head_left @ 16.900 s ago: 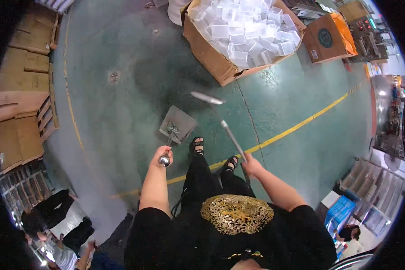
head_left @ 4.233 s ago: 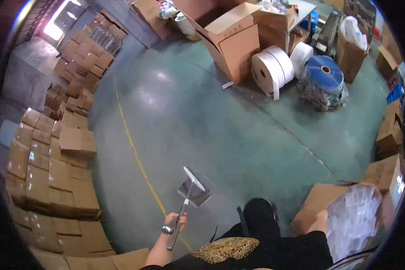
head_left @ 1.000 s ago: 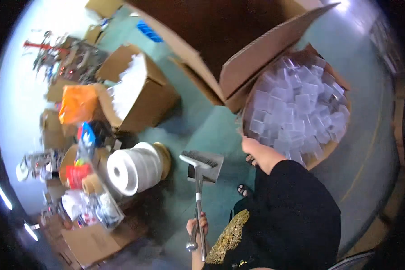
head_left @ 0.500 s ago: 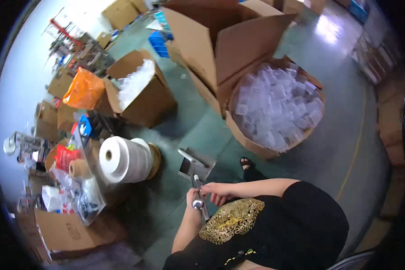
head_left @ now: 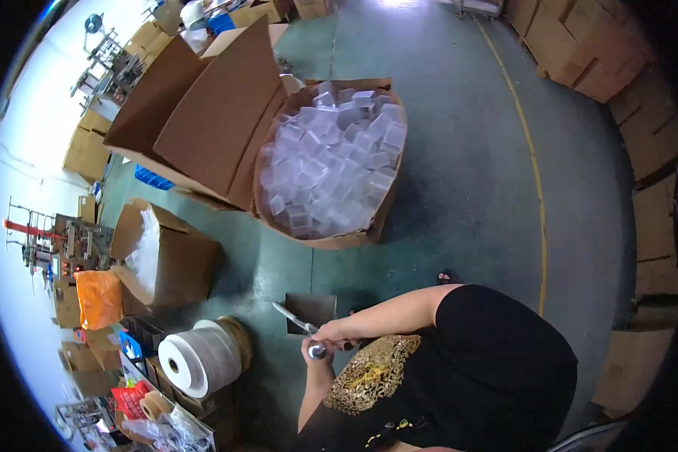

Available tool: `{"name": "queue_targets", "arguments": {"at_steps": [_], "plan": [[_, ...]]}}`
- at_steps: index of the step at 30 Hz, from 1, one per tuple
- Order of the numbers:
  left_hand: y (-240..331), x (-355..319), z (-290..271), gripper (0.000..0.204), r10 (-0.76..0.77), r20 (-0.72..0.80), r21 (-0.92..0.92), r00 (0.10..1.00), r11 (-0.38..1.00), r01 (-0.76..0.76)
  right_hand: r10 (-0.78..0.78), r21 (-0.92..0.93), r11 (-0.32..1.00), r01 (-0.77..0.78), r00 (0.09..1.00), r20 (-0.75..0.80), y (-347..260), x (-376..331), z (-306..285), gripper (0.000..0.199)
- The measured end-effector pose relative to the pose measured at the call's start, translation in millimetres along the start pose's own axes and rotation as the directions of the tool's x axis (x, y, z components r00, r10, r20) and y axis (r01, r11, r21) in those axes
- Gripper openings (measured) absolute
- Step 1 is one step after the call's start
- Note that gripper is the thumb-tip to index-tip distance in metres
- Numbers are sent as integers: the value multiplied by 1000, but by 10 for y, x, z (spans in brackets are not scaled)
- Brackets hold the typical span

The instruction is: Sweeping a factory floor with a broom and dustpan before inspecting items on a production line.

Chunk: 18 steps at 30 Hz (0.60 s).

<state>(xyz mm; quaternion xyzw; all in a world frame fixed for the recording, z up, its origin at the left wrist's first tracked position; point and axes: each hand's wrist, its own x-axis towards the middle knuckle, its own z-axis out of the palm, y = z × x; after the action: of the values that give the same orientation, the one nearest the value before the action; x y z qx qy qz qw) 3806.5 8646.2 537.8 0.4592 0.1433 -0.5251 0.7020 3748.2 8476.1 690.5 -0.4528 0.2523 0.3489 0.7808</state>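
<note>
A long-handled dustpan, its dark grey pan near the floor, is in front of my body. My left hand is closed around a handle just below its shiny round silver end. Right beside it my right hand is closed, its fingers wrapped on a slim pole. A narrow white piece sticks out past my hands over the pan's left side; it may be a broom head, but I cannot tell. Where the poles run down is mostly hidden by my hands.
Ahead stands a large open carton full of clear plastic boxes. A smaller carton with white contents, a big white roll and an orange bag are at left. Stacked cartons line the right, past a yellow floor line.
My view has turned rightward, so the cartons and roll have shifted left and the right-hand stacks show more. My right hand has moved closer over the pole, beside my left hand.
</note>
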Motion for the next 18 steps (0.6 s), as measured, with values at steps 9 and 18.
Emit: {"name": "queue_targets", "arguments": {"at_steps": [9, 18], "plan": [[-740, -563, 1372, 20, -321, -87, -380, 943, 886, 267, -114, -741, 654, 153, 988, 103, 1674, -2268, -2669, 41], [-1437, 83, 2689, 21, -679, -248, 216, 691, 657, 723, 69, -196, 902, -386, 574, -816, 3961, -4791, -2767, 52]]}}
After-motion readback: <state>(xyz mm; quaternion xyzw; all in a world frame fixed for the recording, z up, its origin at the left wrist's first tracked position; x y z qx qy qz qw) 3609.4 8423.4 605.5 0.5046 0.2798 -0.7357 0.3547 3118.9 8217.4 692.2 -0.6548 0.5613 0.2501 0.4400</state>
